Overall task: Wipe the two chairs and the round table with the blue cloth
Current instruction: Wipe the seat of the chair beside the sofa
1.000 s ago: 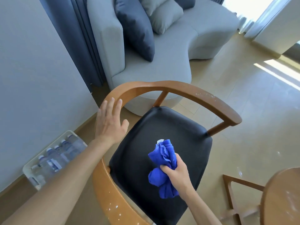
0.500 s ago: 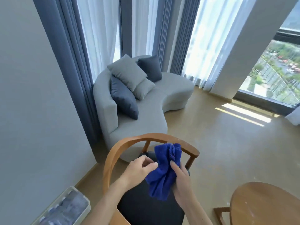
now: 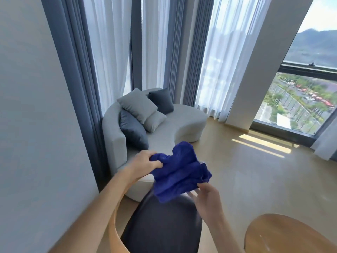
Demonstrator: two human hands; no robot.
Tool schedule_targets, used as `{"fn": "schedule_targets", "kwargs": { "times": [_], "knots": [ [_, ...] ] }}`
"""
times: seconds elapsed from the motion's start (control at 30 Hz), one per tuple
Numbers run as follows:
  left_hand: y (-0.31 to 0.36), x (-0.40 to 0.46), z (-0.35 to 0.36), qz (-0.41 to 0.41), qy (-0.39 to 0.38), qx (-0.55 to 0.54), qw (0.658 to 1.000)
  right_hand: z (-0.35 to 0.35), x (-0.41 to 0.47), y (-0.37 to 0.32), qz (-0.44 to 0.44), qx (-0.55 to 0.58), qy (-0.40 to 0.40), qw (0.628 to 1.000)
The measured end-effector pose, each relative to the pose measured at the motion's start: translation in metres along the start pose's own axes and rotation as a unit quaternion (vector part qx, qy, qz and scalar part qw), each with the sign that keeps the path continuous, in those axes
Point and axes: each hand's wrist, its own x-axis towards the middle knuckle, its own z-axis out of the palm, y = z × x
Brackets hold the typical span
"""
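Note:
The blue cloth (image 3: 179, 170) is spread between both hands, raised in the air above the chair. My left hand (image 3: 144, 164) pinches its left edge. My right hand (image 3: 206, 196) grips its lower right corner from below. Beneath them is the chair's black seat (image 3: 162, 227), with a strip of its wooden frame (image 3: 118, 238) at the left; the backrest is blurred and hidden behind my arms. The round wooden table (image 3: 291, 234) shows its top at the bottom right. No second chair is in view.
A curved grey sofa (image 3: 182, 123) with grey and dark cushions stands just beyond the chair. A grey wall (image 3: 36, 125) runs along the left. Curtains and tall windows line the back. Bare wooden floor (image 3: 255, 176) stretches to the right.
The view has tilted up from the seat. The cloth was lifted off the seat, my left hand left the chair back and took hold of it, and both hands have pulled it wider.

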Motion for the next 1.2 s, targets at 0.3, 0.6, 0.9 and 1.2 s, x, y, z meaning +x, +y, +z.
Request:
{"fn": "schedule_targets", "kwargs": {
  "times": [0.3, 0.6, 0.9, 1.2],
  "knots": [
    [0.063, -0.012, -0.026, 0.11, -0.002, 0.022, 0.994, -0.006, 0.0, -0.051, -0.095, -0.227, -0.027, 0.969],
    [0.05, -0.025, -0.035, 0.101, 0.018, -0.014, 0.995, 0.027, 0.012, -0.046, -0.026, -0.367, -0.197, 0.909],
    [0.033, -0.033, -0.052, 0.103, 0.012, 0.029, 0.994, 0.048, 0.02, -0.06, -0.119, -0.408, -0.131, 0.896],
    [0.022, -0.034, -0.059, 0.096, 0.01, 0.073, 0.993, 0.057, 0.023, -0.076, -0.173, -0.419, -0.097, 0.886]
  ]
}}
